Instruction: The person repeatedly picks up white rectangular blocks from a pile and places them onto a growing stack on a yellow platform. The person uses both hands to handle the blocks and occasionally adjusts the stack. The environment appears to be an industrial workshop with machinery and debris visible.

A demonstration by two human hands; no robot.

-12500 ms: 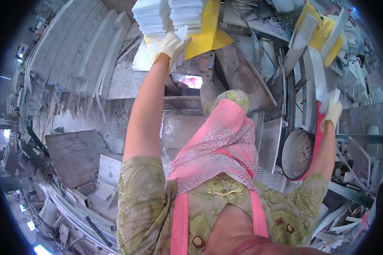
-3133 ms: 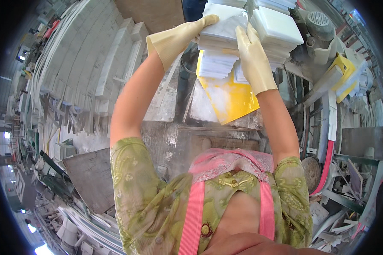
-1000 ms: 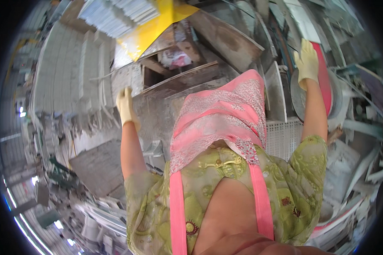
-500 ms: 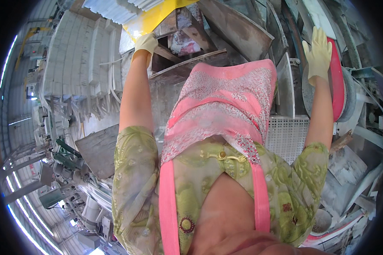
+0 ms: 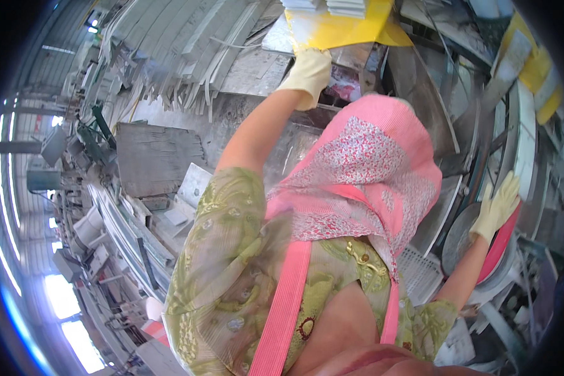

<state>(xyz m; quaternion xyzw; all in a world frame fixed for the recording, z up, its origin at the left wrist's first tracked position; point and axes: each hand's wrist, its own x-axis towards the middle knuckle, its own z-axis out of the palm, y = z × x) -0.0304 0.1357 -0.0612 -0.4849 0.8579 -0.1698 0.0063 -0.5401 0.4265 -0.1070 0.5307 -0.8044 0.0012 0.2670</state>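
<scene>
My left hand (image 5: 308, 76), in a pale rubber glove, is closed at the near edge of a yellow board (image 5: 351, 34); its fingertips are partly hidden there. Small stacks of white strips (image 5: 346, 7) lie on the board. On the right, my gloved right hand (image 5: 497, 207) is open, fingers stretched out, beside a long pale rail (image 5: 525, 141) and over a red band (image 5: 496, 247). A round grey disc (image 5: 460, 238) sits next to that band. I cannot tell whether the right palm presses on anything.
Long grey-white slats (image 5: 191, 37) are stacked at the far left. A worn wooden board (image 5: 156, 156) lies left of my arm. Dark upright panels (image 5: 420, 94) stand between my hands, and a perforated white tray (image 5: 413, 276) is near my right forearm. Another yellow piece (image 5: 526, 56) is at the far right.
The view has turned, so the scene appears rotated and the yellow board sits further right in the picture. My left hand remains at its edge; my right hand remains by the red band.
</scene>
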